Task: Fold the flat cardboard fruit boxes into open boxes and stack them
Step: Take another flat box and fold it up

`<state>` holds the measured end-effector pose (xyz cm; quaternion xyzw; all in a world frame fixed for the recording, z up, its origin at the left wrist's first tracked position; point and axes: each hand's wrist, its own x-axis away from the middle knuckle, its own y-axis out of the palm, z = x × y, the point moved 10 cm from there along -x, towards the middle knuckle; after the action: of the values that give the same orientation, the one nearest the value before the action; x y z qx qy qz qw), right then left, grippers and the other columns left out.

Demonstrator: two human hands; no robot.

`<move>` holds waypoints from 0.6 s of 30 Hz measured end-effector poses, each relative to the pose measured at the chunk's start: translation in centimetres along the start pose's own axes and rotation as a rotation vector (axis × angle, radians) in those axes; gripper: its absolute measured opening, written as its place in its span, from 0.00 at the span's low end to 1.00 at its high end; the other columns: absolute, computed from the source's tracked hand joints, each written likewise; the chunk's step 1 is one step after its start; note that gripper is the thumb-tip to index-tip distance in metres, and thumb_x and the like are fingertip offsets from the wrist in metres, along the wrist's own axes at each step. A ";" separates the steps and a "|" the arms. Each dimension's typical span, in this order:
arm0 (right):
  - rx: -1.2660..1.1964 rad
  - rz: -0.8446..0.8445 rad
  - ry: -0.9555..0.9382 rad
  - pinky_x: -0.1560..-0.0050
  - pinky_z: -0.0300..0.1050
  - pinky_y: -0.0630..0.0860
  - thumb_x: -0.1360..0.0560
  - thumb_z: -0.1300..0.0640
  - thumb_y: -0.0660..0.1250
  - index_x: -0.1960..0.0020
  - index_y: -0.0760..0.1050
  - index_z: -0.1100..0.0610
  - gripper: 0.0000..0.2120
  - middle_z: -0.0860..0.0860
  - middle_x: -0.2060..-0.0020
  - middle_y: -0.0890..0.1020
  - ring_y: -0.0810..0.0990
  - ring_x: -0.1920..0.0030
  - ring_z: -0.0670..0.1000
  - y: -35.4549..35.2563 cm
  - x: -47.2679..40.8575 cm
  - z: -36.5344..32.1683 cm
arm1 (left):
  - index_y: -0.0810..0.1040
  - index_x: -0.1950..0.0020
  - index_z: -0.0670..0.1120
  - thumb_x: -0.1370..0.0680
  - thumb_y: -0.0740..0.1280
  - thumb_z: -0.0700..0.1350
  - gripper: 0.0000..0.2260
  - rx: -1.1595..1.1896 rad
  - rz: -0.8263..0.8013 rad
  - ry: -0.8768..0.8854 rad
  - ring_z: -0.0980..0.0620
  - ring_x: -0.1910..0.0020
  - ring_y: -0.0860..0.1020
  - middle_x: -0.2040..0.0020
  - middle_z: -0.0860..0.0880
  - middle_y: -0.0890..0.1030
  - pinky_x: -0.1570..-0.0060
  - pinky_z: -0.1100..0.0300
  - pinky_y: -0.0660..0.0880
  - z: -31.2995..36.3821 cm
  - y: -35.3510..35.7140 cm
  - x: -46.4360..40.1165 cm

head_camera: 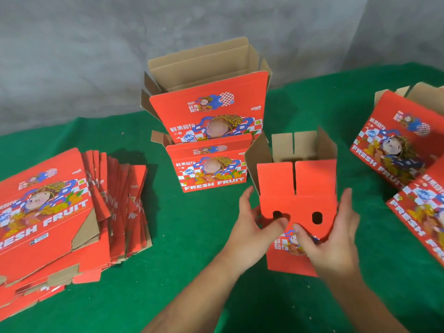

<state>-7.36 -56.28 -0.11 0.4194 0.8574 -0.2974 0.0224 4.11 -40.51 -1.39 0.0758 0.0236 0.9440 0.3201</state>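
Both hands, left hand and right hand, are gripping a half-opened box lower centre-right, thumbs pressing the holed panel; folding step, probably bottom flaps needing tucking next, then stacking.

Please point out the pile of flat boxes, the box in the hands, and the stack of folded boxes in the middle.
pile of flat boxes [45,207], head view, printed top sheet.
box in the hands [296,179], head view, red flaps.
stack of folded boxes [209,169], head view, lower box's front.
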 end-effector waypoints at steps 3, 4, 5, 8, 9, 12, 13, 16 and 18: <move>-0.002 -0.066 0.011 0.35 0.55 0.70 0.31 0.51 0.81 0.21 0.39 0.30 0.59 0.38 0.35 0.62 0.70 0.33 0.43 1.3 -0.1 1.7 | 0.61 0.22 0.64 0.23 0.72 0.57 0.32 0.103 -0.083 -0.016 0.56 0.33 0.79 0.33 0.56 0.81 0.35 0.54 0.77 0.6 0.2 -0.2; 0.031 -0.103 -0.001 0.31 0.55 0.65 0.29 0.48 0.78 0.20 0.38 0.32 0.57 0.42 0.33 0.62 0.67 0.30 0.49 1.9 -0.4 1.8 | 0.69 0.28 0.68 0.24 0.68 0.65 0.25 0.101 -0.062 -0.052 0.59 0.34 0.79 0.34 0.61 0.81 0.39 0.56 0.78 0.9 -0.2 -0.5; 0.109 -0.157 -0.017 0.28 0.55 0.59 0.28 0.42 0.74 0.18 0.36 0.37 0.55 0.50 0.32 0.64 0.64 0.29 0.57 2.8 -0.7 2.0 | 0.74 0.34 0.70 0.28 0.65 0.73 0.24 0.098 0.004 -0.107 0.60 0.36 0.79 0.36 0.64 0.81 0.41 0.56 0.77 1.0 -1.0 -0.9; 0.165 -0.259 0.170 0.26 0.58 0.57 0.37 0.38 0.72 0.16 0.38 0.52 0.62 0.63 0.33 0.68 0.66 0.31 0.66 5.8 -0.9 4.1 | 0.73 0.28 0.62 0.31 0.62 0.77 0.35 -0.016 0.225 -0.288 0.50 0.36 0.80 0.33 0.57 0.79 0.34 0.46 0.74 -0.5 -3.6 -2.5; 0.092 -0.228 0.263 0.25 0.61 0.59 0.39 0.42 0.76 0.16 0.41 0.53 0.63 0.63 0.32 0.68 0.67 0.30 0.66 6.3 -0.8 4.6 | 0.73 0.27 0.56 0.26 0.62 0.74 0.33 -0.122 0.208 -0.321 0.47 0.36 0.80 0.33 0.53 0.79 0.32 0.45 0.73 -0.6 -3.5 -3.2; -0.115 -0.128 0.380 0.26 0.58 0.65 0.42 0.40 0.78 0.20 0.51 0.49 0.59 0.59 0.31 0.66 0.67 0.29 0.57 7.1 -1.4 4.8 | 0.79 0.52 0.50 0.18 0.56 0.66 0.23 -0.541 0.138 -0.252 0.44 0.49 0.82 0.50 0.47 0.84 0.40 0.47 0.77 0.8 -2.5 -5.2; -0.183 -0.098 0.412 0.28 0.54 0.66 0.42 0.36 0.76 0.22 0.54 0.47 0.55 0.56 0.32 0.66 0.67 0.30 0.54 7.2 -1.9 4.8 | 0.76 0.56 0.50 0.17 0.55 0.64 0.21 -0.677 0.154 -0.234 0.42 0.51 0.81 0.52 0.45 0.83 0.44 0.49 0.78 1.5 -2.6 -5.9; -0.345 0.001 0.537 0.33 0.54 0.71 0.39 0.27 0.69 0.30 0.63 0.47 0.44 0.53 0.35 0.69 0.73 0.35 0.55 7.7 -3.9 5.4 | 0.76 0.57 0.49 0.17 0.56 0.54 0.15 -0.901 0.172 -0.205 0.38 0.50 0.81 0.53 0.42 0.82 0.50 0.50 0.77 2.7 -2.3 -8.2; -0.406 0.062 0.588 0.38 0.57 0.76 0.37 0.26 0.68 0.37 0.65 0.47 0.38 0.53 0.38 0.70 0.76 0.40 0.56 8.0 -5.5 5.7 | 0.75 0.59 0.46 0.17 0.57 0.50 0.15 -0.938 0.170 -0.198 0.37 0.53 0.80 0.57 0.42 0.80 0.53 0.51 0.76 2.9 -2.4 -9.6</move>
<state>0.91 -59.39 -7.13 0.4998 0.8557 0.0133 -0.1332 13.53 -44.47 0.03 0.0144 -0.4413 0.8639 0.2424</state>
